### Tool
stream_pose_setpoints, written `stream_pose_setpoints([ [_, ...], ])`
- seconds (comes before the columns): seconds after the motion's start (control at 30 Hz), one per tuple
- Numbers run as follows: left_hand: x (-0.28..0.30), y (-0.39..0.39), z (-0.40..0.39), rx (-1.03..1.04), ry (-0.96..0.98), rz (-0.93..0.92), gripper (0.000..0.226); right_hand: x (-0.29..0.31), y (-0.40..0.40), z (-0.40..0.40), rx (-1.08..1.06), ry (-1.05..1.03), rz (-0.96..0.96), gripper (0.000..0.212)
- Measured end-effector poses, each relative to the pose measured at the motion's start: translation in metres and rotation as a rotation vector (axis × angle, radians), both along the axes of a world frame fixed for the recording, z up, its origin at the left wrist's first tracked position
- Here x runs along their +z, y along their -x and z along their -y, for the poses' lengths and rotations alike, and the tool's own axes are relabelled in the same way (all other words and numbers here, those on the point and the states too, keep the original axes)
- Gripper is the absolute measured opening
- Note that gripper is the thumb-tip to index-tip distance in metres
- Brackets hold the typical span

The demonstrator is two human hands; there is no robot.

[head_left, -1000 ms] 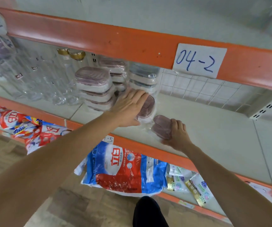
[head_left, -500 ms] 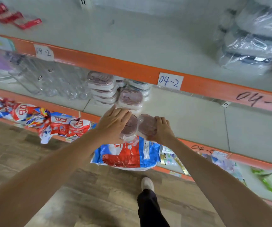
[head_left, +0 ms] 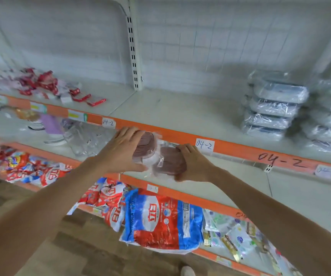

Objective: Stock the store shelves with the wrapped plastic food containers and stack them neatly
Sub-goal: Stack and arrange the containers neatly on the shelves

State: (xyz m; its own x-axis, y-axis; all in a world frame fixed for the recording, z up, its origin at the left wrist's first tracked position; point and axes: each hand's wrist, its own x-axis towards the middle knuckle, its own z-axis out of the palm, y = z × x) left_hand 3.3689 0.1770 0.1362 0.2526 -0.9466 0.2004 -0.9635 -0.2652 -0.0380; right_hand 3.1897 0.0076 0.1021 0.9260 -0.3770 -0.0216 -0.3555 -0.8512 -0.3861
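I have a wrapped pack of pink-lidded food containers [head_left: 156, 159] held up between both hands, in front of the orange shelf edge [head_left: 182, 136] that carries the handwritten "04-2" label [head_left: 204, 145]. My left hand [head_left: 122, 150] wraps the pack's left end, fingers curled over the top and thumb underneath; my right hand [head_left: 193, 163] grips the right end, fingertips hooked over the upper edge of the clear wrap. The pack sits tilted, its two lids side by side – the left one higher. At about two o'clock from it, well apart on the upper shelf, stands a stack of wrapped grey-lidded containers [head_left: 274, 108], four high. At six o'clock, on the lowest shelf, lies a blue and red detergent bag [head_left: 160, 220]. At ten o'clock – small red packets [head_left: 47, 84] lie scattered.
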Motion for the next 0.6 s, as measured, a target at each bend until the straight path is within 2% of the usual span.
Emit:
stream_pose_setpoints([
  [0.1,0.023,-0.002,0.014,0.016,0.077,-0.081,0.117,0.032,0.001,0.021,-0.014,0.072,0.094,0.098],
  [0.23,0.032,-0.006,0.045,0.04,0.126,-0.171,0.11,0.055,-0.005,0.062,-0.074,0.124,0.106,0.097],
  [0.4,0.034,-0.017,0.101,0.057,0.071,-0.163,0.109,0.054,-0.024,0.126,-0.201,0.084,0.064,0.099],
  [0.5,0.028,-0.023,0.138,0.054,0.036,-0.151,0.105,0.042,-0.032,0.154,-0.198,0.025,-0.015,0.1],
  [0.6,0.022,-0.035,0.174,0.089,0.009,-0.166,0.104,0.035,-0.042,0.176,-0.185,-0.003,-0.01,0.101],
])
